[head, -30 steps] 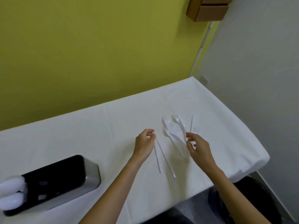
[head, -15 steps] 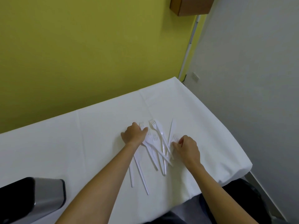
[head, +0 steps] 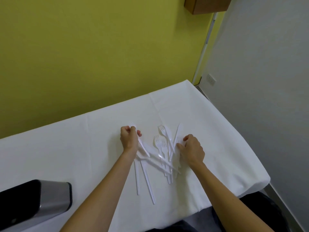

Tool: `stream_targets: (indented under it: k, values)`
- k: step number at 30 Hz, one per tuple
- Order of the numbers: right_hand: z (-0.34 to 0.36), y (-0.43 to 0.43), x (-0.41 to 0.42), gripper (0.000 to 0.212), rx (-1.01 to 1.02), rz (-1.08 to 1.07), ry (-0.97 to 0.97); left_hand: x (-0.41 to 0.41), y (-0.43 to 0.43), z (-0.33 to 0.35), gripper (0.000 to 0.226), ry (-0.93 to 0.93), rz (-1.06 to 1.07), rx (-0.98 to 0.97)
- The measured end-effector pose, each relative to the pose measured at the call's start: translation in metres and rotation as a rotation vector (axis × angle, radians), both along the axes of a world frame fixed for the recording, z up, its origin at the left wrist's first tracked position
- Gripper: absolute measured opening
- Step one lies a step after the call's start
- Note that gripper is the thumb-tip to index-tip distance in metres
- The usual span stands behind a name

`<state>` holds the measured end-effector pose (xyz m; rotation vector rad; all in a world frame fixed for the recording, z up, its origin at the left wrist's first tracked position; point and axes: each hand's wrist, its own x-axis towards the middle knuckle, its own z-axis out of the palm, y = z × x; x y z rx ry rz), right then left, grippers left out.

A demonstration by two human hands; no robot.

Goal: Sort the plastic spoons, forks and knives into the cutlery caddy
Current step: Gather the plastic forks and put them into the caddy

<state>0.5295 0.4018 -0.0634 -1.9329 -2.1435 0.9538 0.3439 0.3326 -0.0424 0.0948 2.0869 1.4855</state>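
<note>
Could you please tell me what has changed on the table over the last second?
Both hands came down from hovering onto the cutlery pile. The left hand has gripped a fork and drawn it leftward. The right hand now curls onto pieces at the pile's right edge, grip unclear. The remaining pile stays on the table, and the caddy stays put.

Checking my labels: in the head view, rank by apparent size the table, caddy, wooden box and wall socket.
Largest first: table, caddy, wooden box, wall socket. Caddy and box are cut off by the frame, so their order is unsure.
</note>
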Motion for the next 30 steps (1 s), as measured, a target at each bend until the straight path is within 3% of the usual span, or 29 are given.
stream_targets:
  k: [4,8,11,15,20,25,30]
  values:
    - [-0.002,0.005,-0.006,0.013,-0.002,0.007,0.037,-0.005,-0.012,-0.001,0.004,-0.034,-0.006,-0.042]
    - [0.002,0.01,-0.005,0.01,0.022,-0.131,0.313,-0.006,-0.03,-0.007,0.012,0.036,-0.213,-0.344]
    - [0.009,0.01,-0.005,0.007,0.068,-0.195,0.464,-0.001,-0.051,-0.004,0.037,0.136,-0.431,-0.568]
    - [0.016,0.002,-0.014,0.017,0.064,-0.057,0.39,0.011,-0.072,-0.005,0.063,0.271,-0.617,-0.731]
    - [0.006,-0.026,-0.023,0.037,-0.056,0.221,0.095,0.015,-0.076,-0.005,0.048,0.292,-0.642,-0.718]
    - [0.014,-0.034,-0.038,0.038,0.045,0.344,-0.146,0.006,-0.079,-0.008,0.039,0.27,-0.563,-0.675]
    - [0.016,-0.03,-0.044,0.032,0.009,0.336,-0.163,-0.006,-0.086,-0.011,0.025,0.088,-0.404,-0.34]
